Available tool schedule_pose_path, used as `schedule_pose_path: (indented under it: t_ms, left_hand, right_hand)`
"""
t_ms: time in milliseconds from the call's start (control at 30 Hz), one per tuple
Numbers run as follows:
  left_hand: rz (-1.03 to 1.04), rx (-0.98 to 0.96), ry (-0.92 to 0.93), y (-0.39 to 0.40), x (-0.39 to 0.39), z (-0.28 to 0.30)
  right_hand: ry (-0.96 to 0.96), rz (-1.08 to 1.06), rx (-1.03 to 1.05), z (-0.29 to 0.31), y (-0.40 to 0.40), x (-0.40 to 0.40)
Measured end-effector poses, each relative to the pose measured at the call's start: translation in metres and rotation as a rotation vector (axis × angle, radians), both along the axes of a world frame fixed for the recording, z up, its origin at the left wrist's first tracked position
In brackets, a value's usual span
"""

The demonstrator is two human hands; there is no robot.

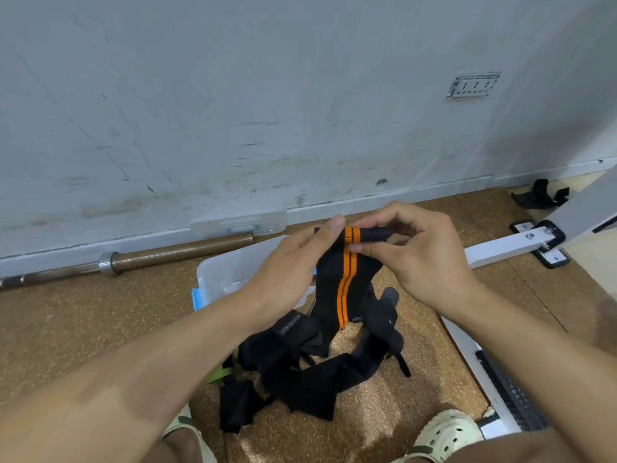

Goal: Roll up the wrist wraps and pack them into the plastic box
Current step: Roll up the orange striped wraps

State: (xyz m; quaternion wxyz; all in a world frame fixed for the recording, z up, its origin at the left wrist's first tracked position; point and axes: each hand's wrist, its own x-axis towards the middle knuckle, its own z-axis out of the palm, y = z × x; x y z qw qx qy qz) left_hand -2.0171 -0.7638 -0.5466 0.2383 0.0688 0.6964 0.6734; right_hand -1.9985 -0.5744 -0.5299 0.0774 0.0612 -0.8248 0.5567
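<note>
We are pinching the rolled top of the black-orange wrist wrap [347,279] with left hand [293,269] and right hand [420,259]; the plastic box [227,272] is lying at nine o'clock.

White lettering reading roughly "BOMEERSI" runs along a black patch [289,324] on one of the black wrist wraps [300,362] heaped on the floor; the exact spelling is uncertain. No other wording in the scene is legible.
</note>
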Motion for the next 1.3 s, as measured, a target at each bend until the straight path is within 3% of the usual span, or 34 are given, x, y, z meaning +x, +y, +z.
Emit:
schedule_pose_path:
  t_ms: [200, 533, 733, 1033, 1300]
  left_hand:
    - [0.026, 0.067, -0.051, -0.001, -0.002, 0.000]
    - [0.067, 0.139, 0.020, -0.011, -0.010, -0.002]
    - [0.054, 0.136, -0.054, -0.007, -0.006, 0.001]
    - [0.083, 0.142, -0.139, -0.006, -0.006, 0.000]
    - [0.129, 0.174, -0.101, -0.015, -0.014, -0.001]
  right_hand:
    - [0.028, 0.037, 0.028, -0.003, 0.003, -0.005]
    - [-0.352, 0.184, -0.166, 0.005, 0.007, -0.007]
    - [-0.263, 0.128, -0.236, 0.001, 0.005, -0.007]
    - [-0.184, 0.087, -0.145, -0.004, 0.003, -0.006]
    - [-0.334, 0.127, -0.227, 0.002, 0.009, -0.010]
